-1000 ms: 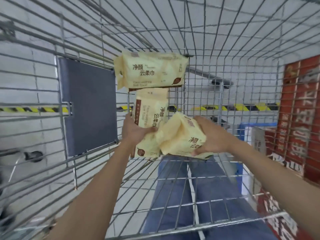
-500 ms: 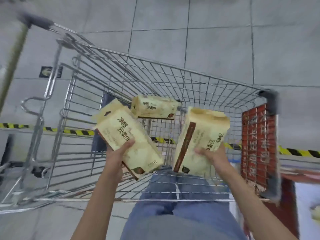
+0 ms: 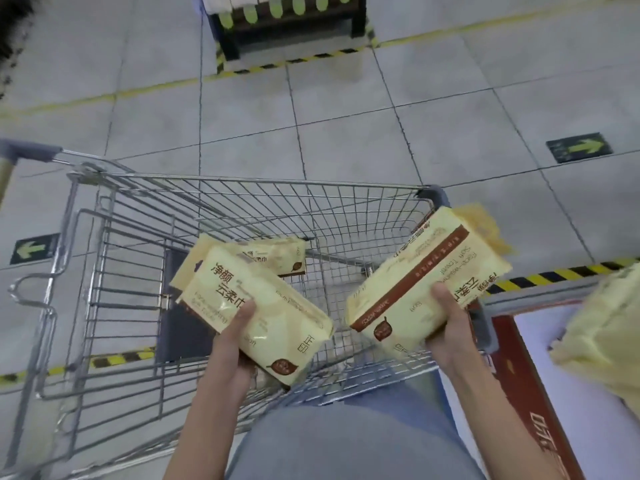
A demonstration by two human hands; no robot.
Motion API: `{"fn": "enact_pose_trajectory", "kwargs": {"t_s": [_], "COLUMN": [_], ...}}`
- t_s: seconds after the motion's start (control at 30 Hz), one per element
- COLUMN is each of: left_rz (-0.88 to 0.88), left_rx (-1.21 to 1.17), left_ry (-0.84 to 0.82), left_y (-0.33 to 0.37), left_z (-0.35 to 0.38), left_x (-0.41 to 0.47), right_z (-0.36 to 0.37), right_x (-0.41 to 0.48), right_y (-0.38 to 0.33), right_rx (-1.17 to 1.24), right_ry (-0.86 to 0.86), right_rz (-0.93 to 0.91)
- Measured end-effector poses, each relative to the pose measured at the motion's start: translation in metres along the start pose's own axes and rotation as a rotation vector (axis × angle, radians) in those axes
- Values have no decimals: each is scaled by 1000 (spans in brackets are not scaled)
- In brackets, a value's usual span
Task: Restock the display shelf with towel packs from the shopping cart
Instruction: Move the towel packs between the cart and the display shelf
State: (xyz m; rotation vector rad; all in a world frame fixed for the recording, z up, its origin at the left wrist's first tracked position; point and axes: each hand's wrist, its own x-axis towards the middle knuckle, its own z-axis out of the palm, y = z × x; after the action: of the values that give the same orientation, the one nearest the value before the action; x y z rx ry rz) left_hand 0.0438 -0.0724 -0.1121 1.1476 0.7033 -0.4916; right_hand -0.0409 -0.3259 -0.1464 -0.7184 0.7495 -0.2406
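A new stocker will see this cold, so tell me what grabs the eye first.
Two cream-yellow towel packs held over the shopping cart stand out: the left pack gripped by the left hand at centre, the right pack by the right hand beside it. A third pack lies inside the wire basket behind them.

The shopping cart (image 3: 277,180) is standing open on top, wire walls closing off its sides. The left hand (image 3: 232,351) and right hand (image 3: 446,330) are gripping the left pack (image 3: 284,306) and right pack (image 3: 415,282) above it, a clear gap lying between them. At 3 o'clock the red-edged display shelf (image 3: 526,386) is crowding the cart, a yellow pack (image 3: 602,337) bulging there. Toward 12 o'clock, open floor (image 3: 346,133) is running to a dark stand (image 3: 291,27).
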Motion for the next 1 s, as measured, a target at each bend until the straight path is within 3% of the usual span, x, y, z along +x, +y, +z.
{"fn": "enact_pose_trajectory", "kwargs": {"t_s": [0.27, 0.5, 0.7, 1.0], "left_rz": [-53, -138, -261, -399], "left_rx": [52, 318, 536, 616], "left_ry": [-266, -563, -881, -1065], "left_y": [13, -1, -39, -110], "left_z": [-11, -9, -6, 21], "left_x": [-14, -32, -58, -105], "right_z": [-5, -33, -56, -87], "right_x": [-79, -194, -292, -351], "right_y": [24, 73, 129, 162], "right_rx": [273, 459, 584, 726], "right_ry": [178, 424, 668, 830], "right_rz": [-229, -474, -564, -658]}}
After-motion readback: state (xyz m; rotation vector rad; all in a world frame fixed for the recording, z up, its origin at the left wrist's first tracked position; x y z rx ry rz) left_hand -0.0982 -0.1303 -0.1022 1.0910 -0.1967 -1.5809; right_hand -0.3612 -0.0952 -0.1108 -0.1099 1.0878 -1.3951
